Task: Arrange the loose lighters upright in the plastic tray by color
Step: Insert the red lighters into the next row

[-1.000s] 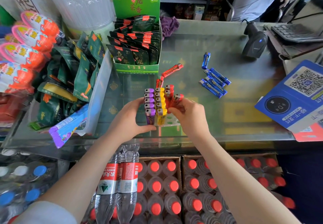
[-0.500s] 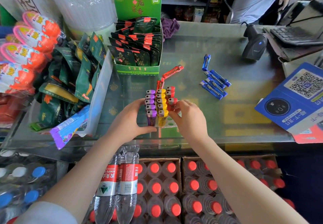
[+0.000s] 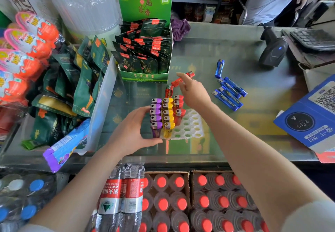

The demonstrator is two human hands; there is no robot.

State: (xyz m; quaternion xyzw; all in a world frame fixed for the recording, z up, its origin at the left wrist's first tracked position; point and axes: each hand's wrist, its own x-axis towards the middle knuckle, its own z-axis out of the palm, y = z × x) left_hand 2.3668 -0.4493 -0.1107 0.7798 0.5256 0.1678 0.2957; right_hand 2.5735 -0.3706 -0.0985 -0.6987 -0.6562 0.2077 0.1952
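A white plastic tray (image 3: 192, 126) with round holes lies on the glass counter. Upright in it stand a purple row of lighters (image 3: 156, 113), a yellow row (image 3: 168, 113) and three red lighters (image 3: 178, 105). My left hand (image 3: 132, 134) grips the tray's left side against the purple row. My right hand (image 3: 194, 92) hovers beyond the tray with fingers spread, holding nothing, its fingertips over a loose red lighter (image 3: 183, 79). Another loose red lighter (image 3: 169, 91) lies just behind the tray. Several blue lighters (image 3: 228, 92) lie loose to the right.
A green display box of tea packets (image 3: 145, 59) stands behind the tray. Snack bags and a clear bin (image 3: 101, 105) crowd the left. A barcode scanner (image 3: 272, 50) and a blue payment sign (image 3: 311, 115) sit at the right. Bottled water (image 3: 163, 199) is stacked below the counter.
My right hand has let go of a red lighter, which now stands in the tray, and has moved away and up toward the loose red lighters. My left hand has stayed on the tray.
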